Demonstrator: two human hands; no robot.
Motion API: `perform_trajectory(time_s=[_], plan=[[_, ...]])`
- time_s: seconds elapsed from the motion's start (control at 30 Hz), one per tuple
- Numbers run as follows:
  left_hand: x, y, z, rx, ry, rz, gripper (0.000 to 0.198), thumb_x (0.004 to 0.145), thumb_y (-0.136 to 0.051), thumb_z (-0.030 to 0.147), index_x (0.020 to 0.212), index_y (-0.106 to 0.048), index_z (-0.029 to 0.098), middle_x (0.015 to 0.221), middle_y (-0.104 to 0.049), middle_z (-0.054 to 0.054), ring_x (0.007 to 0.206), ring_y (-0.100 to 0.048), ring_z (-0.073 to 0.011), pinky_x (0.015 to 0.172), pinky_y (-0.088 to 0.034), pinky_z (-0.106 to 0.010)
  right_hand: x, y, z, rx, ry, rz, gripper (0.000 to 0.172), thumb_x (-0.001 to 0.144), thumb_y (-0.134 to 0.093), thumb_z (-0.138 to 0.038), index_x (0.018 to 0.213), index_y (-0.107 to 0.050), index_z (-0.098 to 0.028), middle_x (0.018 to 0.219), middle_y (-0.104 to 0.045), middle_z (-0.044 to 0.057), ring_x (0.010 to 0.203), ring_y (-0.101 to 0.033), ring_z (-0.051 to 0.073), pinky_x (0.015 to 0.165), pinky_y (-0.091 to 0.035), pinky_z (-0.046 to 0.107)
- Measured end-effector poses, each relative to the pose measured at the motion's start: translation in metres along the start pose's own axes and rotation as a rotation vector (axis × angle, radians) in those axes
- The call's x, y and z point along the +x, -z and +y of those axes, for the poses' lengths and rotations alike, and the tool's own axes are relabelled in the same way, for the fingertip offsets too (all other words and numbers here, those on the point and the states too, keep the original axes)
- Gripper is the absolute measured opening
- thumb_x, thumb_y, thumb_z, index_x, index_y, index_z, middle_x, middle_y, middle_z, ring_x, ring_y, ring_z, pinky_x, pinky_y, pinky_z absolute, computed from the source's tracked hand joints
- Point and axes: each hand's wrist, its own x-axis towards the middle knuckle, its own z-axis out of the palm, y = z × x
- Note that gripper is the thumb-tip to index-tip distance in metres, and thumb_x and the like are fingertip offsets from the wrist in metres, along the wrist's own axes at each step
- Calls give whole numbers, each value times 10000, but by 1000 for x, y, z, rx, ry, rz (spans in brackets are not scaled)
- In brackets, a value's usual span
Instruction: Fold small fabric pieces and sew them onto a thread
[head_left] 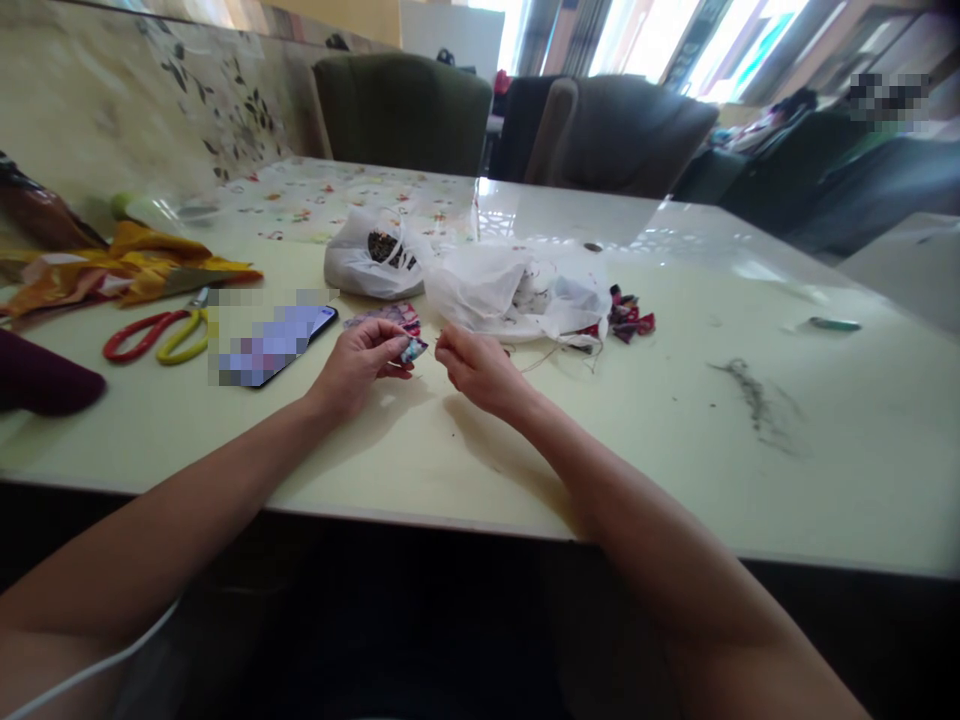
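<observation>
While both forearms reach across the near edge of the table (750,480), the left hand (360,365) is clamped on a small patterned fabric scrap (413,349), pinched between thumb and fingertips just above the tabletop. The right hand (476,370) sits just beside it, fingertips pressed together close to the scrap. Whether they grip anything cannot be told. A thin thread (547,358) lies on the table from near that hand toward a crumpled white plastic bag (517,290).

More patterned fabric pieces (390,318) lie just behind the left hand. A second white bag (371,262) with dark contents stands behind those. A small heap of red and dark scraps (630,318) rests against the right side of the crumpled bag.

Left of the hands lie a phone (274,345), red-and-yellow scissors (161,335) and a yellow cloth (127,268). Well apart to the right, a dark smear of fibres (757,395) and a small green object (834,323) mark the tabletop.
</observation>
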Motion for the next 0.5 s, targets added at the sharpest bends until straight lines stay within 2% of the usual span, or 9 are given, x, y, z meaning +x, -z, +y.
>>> perform_trajectory(time_s=[0.13,0.5], plan=[[-1,-2,0,-3,-1,-5,284,725,-828,346,865,-671,154,836,-702,-25,721,-660,-134,657,-605,-274,-1,-3,0,15,-40,-66,169,941,-477,-235,773,-462,-217,621,-560,-11,644,-499,151,659,-311,270],[-2,-3,0,-11,11,-22,291,720,-839,348,861,-671,156,841,-696,-19,734,-661,-137,679,-617,-289,-1,-6,1,16,-71,-39,168,947,-480,-215,779,-470,-217,591,-565,-23,613,-522,141,658,-328,263]])
